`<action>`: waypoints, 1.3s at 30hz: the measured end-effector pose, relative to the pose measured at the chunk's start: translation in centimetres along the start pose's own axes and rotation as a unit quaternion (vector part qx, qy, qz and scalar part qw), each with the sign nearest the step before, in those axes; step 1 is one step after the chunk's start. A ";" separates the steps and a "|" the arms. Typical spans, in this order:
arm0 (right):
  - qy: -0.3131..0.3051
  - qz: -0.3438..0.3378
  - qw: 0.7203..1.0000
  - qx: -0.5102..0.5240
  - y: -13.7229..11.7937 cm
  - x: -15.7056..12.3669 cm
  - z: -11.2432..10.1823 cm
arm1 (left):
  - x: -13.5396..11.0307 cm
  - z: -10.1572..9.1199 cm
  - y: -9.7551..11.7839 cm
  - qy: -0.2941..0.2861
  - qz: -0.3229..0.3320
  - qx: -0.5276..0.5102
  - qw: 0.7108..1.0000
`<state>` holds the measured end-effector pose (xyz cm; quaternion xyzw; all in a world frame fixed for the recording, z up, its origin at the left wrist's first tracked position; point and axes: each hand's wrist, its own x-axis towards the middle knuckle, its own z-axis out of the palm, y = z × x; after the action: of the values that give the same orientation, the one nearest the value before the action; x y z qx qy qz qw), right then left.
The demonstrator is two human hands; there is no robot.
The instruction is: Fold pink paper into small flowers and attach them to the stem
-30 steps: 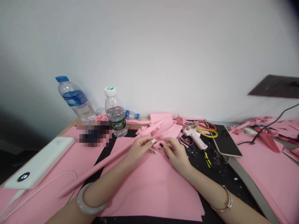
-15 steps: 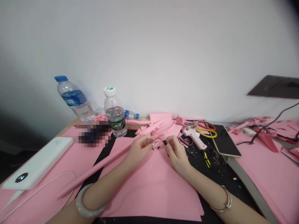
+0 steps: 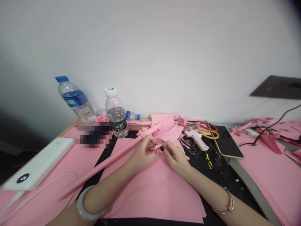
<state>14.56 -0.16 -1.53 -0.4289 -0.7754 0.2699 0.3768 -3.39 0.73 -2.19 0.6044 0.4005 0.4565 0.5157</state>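
My left hand (image 3: 141, 152) and my right hand (image 3: 175, 155) meet over the middle of the table, fingers pinched together on a small folded pink paper piece (image 3: 156, 146). The piece is held just above a large pink paper sheet (image 3: 152, 188) lying on a black mat (image 3: 223, 175). A pale bangle sits on my left wrist and a thin silver bracelet on my right. More folded pink paper (image 3: 164, 127) is heaped just behind my hands.
A white glue gun (image 3: 196, 138) and red and yellow scissors (image 3: 209, 130) lie right of my hands, beside a phone (image 3: 228, 144). Two upright water bottles (image 3: 116, 113) (image 3: 75, 99) stand at the back left. A white power bank (image 3: 39, 164) with cable lies far left. Pink sheets cover the right side.
My hands have drawn closer together and slightly nearer to me, and the small pink piece is now pinched tightly between both.
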 end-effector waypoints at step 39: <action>-0.045 0.121 0.981 0.142 0.1 0.0 0.7 | 0.1 -0.4 0.8 -0.005 0.111 0.155 0.982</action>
<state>13.99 -0.17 -2.01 -0.4496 -0.6876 0.4395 0.3632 -3.70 0.79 -1.36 0.7201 0.3944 0.4399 0.3637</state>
